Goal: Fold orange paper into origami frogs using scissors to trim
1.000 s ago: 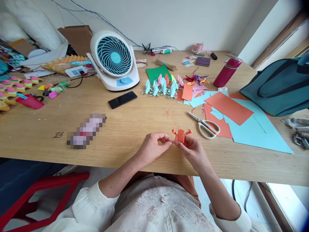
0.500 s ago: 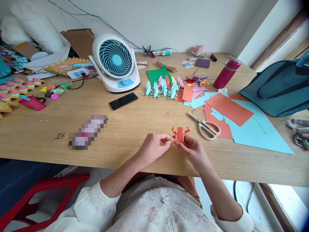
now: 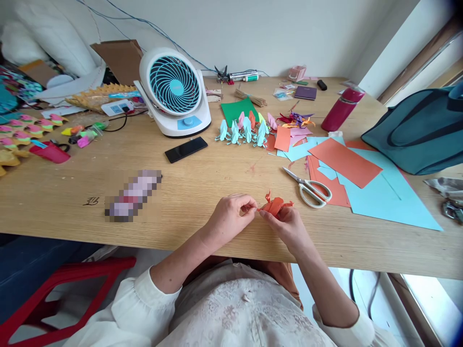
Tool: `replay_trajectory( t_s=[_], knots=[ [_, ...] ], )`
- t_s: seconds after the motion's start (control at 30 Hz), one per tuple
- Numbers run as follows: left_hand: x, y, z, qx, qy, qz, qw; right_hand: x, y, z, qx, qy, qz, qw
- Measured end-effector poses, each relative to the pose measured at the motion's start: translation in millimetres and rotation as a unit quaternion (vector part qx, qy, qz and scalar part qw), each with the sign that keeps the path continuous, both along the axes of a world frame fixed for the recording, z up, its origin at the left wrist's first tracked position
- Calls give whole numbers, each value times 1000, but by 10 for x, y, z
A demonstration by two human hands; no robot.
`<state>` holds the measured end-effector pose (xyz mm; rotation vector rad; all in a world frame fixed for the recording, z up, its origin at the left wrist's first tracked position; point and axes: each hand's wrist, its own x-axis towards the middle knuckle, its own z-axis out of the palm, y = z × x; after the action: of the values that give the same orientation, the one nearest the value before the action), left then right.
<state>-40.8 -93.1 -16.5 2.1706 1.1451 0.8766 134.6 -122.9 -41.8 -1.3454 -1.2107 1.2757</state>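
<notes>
An orange folded-paper figure [image 3: 274, 206] with thin curled legs is held just above the front part of the wooden table. My right hand [image 3: 285, 224] grips its body between thumb and fingers. On its left side, my left hand [image 3: 237, 212] pinches a thin strip of the same orange paper at the fingertips. To the right of the hands lie scissors [image 3: 310, 189] with white handles, blades partly spread. Farther back stand several light-blue folded figures [image 3: 247, 131], with pink, orange and yellow ones behind them.
Orange paper sheets [image 3: 345, 161] and a large light-blue sheet [image 3: 390, 197] cover the right side. A black phone [image 3: 186, 149] lies before a white fan [image 3: 173, 91]. A magenta bottle [image 3: 342, 108] and a teal bag [image 3: 415, 130] stand at the right. A red cup [image 3: 50, 152] is far left.
The orange figure has turned clockwise and tilted in the right hand, its legs now pointing up and to the right. The left hand keeps its pinch on the strip.
</notes>
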Motion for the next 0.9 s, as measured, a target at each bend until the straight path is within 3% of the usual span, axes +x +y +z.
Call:
replay_trajectory(
  t_s=[0.2,0.4,0.5,0.77,0.83,0.9],
  knots=[
    [2,4,6,106,68,25,992,-97,5,-58,-6,42,-39,998],
    [-1,25,-52,271,147,36,951,-131,55,-16,-41,110,-55,991],
    [-27,29,-79,313,170,31,934,-136,69,51,-62,139,-47,987],
    [-102,6,-129,368,162,-13,916,-151,79,112,-68,170,-23,983],
    [-85,-36,-123,333,123,-13,935,-134,84,102,-67,160,-27,984],
    [-62,-81,-89,245,51,-7,968,-105,87,90,-66,144,-26,987]
  ],
)
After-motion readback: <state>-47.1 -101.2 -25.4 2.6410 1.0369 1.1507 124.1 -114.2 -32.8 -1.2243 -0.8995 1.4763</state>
